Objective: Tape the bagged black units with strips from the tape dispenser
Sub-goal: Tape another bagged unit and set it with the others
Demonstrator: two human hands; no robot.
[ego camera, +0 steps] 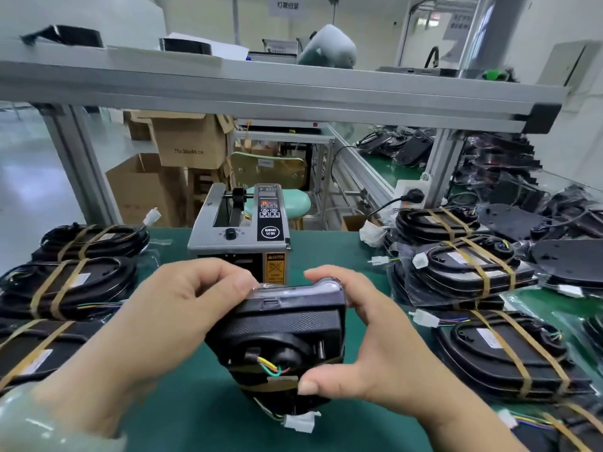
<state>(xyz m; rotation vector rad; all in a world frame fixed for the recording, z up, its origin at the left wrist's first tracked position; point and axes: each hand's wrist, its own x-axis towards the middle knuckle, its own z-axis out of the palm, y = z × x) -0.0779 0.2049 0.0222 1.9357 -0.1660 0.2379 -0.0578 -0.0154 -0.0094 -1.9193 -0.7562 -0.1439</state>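
A bagged black unit [287, 334] is held up over the green mat, its wires and white connector hanging below. My left hand [169, 314] grips its upper left edge, fingers curled over the top. My right hand [359, 340] holds its right side, with the thumb pressing a brown tape strip [280, 383] onto the lower end. Just behind the unit stands the grey tape dispenser [241, 230].
Taped black units lie stacked at left [68, 285] and at right [470, 269]. Untaped bagged units pile up at the far right [554, 223]. An aluminium shelf rail [293, 96] crosses overhead. Cardboard boxes [189, 141] stand behind the table.
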